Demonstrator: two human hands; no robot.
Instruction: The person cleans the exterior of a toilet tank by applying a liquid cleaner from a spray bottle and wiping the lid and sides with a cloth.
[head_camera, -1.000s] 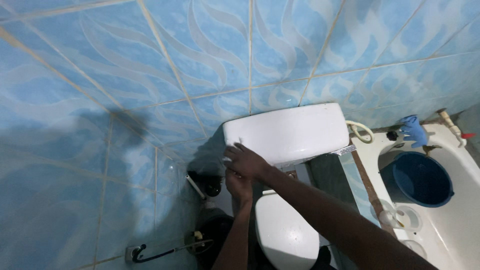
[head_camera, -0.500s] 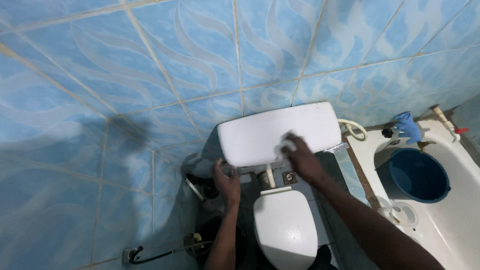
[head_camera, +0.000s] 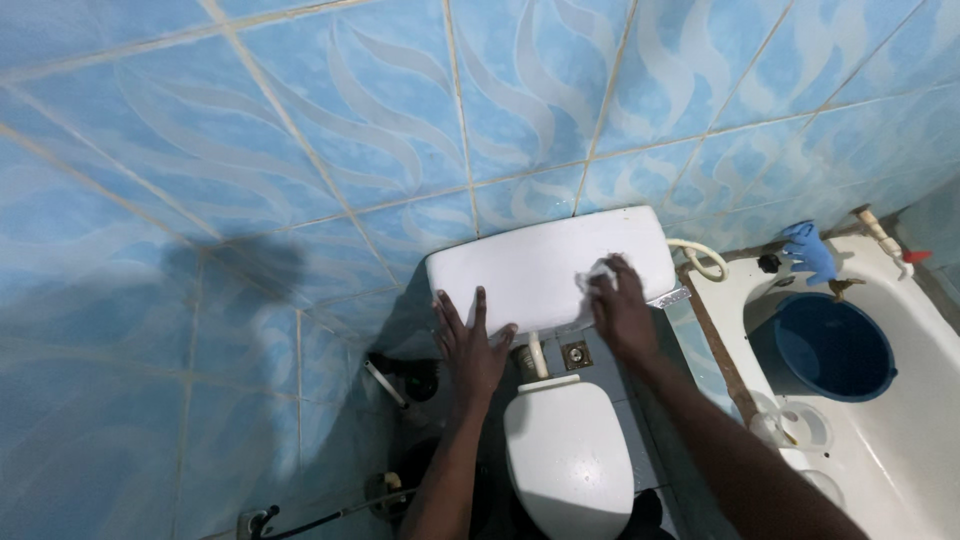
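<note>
**Two hands on a white toilet tank**

At the left of the frame, a blue tiled wall (head_camera: 300, 150) with a pale wave pattern fills most of the view. Low at the left, a dark hose (head_camera: 300, 522) lies on the floor near the wall.

In the middle, the left hand (head_camera: 470, 345) lies flat on the front left part of the white toilet tank (head_camera: 530, 265). Its fingers are spread open and they hold nothing. Below the tank, at the bottom centre, is the white toilet lid (head_camera: 570, 460), which is closed.

A little to the right, the right hand (head_camera: 622, 312) presses on the right part of the tank top. Its fingers are bent down over a small white cloth (head_camera: 597, 272), which lies between the fingertips and the tank.

At the right of the frame there is a white tub (head_camera: 900, 440) with a dark blue bucket (head_camera: 822, 348) inside it, and a blue glove (head_camera: 808, 250) lies on its upper edge.

I think the tank lid can shift or tip if both hands push hard on its front edge, because it only rests there. The small cloth can also slip out from under the fingers.
</note>
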